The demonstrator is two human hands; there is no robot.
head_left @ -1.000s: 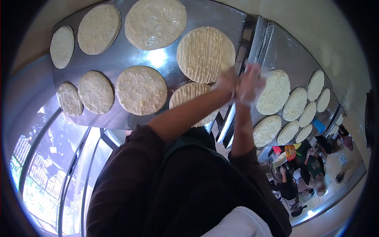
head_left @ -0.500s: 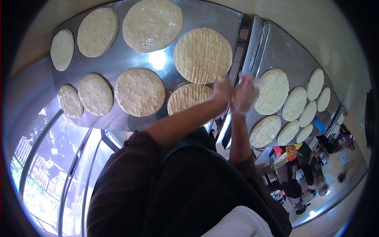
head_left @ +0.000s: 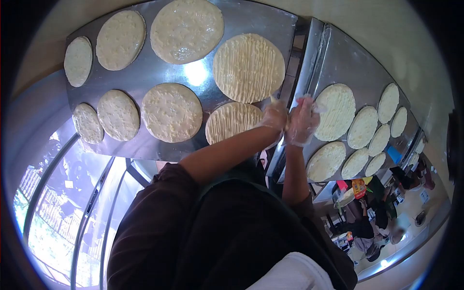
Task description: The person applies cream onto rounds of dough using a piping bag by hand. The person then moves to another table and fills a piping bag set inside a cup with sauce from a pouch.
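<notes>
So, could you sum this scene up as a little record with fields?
left hand: in a clear glove, beside the right; contents unclear
right hand: in a clear glove, fingers partly curled; contents unclear
left metal surface: eight flat pale rounds, two topped with ridged lines
right metal surface: more rounds, plus a blue item
background: people at lower right

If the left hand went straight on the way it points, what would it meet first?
Probably the right hand, close beside the left hand in the line of its forearm. Depth is unclear, so they may already touch.
</notes>
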